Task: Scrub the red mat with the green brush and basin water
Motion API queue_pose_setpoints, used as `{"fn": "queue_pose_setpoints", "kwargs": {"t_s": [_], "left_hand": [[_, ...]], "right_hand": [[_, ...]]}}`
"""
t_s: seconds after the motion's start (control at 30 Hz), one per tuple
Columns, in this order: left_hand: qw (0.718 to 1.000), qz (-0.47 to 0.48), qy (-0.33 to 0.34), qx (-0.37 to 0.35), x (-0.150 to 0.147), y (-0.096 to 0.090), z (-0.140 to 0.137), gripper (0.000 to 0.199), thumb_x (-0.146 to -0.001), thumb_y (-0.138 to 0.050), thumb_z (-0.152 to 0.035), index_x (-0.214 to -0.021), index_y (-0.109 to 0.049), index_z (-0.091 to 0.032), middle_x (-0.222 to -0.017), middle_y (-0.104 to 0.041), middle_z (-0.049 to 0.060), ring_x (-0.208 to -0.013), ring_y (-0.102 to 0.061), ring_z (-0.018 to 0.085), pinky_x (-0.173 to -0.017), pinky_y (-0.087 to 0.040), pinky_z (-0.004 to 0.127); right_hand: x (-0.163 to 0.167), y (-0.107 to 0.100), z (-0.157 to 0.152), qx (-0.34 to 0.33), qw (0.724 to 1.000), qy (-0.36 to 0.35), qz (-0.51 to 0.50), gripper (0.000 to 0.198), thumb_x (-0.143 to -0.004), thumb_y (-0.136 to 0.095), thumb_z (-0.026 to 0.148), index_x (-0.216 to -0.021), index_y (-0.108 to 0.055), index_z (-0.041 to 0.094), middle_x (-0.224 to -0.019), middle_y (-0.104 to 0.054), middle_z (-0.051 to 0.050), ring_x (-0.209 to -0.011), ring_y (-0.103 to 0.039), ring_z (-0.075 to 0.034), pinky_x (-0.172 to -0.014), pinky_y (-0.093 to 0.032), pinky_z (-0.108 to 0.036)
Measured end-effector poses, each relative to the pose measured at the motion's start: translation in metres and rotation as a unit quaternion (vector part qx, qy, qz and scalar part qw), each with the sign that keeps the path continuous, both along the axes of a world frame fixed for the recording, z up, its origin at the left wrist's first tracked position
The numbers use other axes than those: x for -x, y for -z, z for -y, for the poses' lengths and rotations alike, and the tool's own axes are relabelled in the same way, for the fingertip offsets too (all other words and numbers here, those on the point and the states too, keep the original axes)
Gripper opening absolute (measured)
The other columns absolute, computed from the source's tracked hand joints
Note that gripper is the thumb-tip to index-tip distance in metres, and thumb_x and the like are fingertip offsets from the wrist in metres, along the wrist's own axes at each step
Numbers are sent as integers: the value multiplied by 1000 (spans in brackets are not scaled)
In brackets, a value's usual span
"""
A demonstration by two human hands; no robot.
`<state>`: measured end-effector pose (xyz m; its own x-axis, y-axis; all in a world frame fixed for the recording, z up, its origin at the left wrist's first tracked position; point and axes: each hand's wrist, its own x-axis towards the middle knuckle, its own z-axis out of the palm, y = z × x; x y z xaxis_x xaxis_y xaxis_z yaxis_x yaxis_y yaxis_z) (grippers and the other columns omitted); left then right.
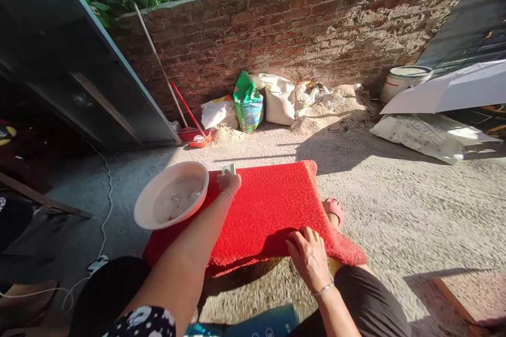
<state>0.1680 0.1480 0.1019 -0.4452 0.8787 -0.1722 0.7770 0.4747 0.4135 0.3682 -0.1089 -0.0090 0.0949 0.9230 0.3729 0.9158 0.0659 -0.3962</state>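
Observation:
A thick red cloth with a fuzzy pile covers a low surface in front of my knees. My left hand reaches to its far left part, closed around a small pale green-white block; the palm hides much of the block. Just left of that hand, a wide whitish basin stands on the cloth's left end. Cloudy water and small dark bits show inside it. At the near right edge, my right hand bears on the cloth with bent fingers, seemingly gripping it; the fingertips are partly hidden.
Against the brick wall stand a green sack, a white sack and a red dustpan. A white umbrella and a lidded bucket are at right. A white cable crosses the floor at left.

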Motion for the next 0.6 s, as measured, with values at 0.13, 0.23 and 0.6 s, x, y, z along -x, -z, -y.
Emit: {"fn": "queue_pose_setpoints", "kwargs": {"t_s": [0.13, 0.23, 0.6], "left_hand": [[997, -1, 81, 5, -88, 7, 1, 50, -102, -64, -43, -145, -57, -19, -153, -53, 15, -137, -54, 33, -111, -50, 55], [978, 24, 207, 2, -167, 15, 23, 50, -99, -63, -36, -145, -59, -14, -153, -50, 23, -142, -51, 38, -113, -46, 51], [877, 92, 469, -55, -151, 24, 94, 51, -96, -66, -34, -146, -62, -26, -124, -66, 16, -122, -61, 34, -111, -48, 49]], "right_hand": [[1, -1, 1, -1, 1000, -3, -10, 4, -97, -72, 24, -99, -75, 25, -107, -66, -8, -97, -58, -26, -84, -40, -39], [0, -3, 1, 7, 1000, -5, -15, 5, -95, -72, 22, -97, -74, 26, -108, -66, -7, -98, -57, -26, -85, -40, -38], [-2, -5, 2, 28, 998, -19, -51, 10, -97, -64, 24, -96, -74, 25, -108, -67, -10, -95, -58, -27, -84, -46, -41]]}}
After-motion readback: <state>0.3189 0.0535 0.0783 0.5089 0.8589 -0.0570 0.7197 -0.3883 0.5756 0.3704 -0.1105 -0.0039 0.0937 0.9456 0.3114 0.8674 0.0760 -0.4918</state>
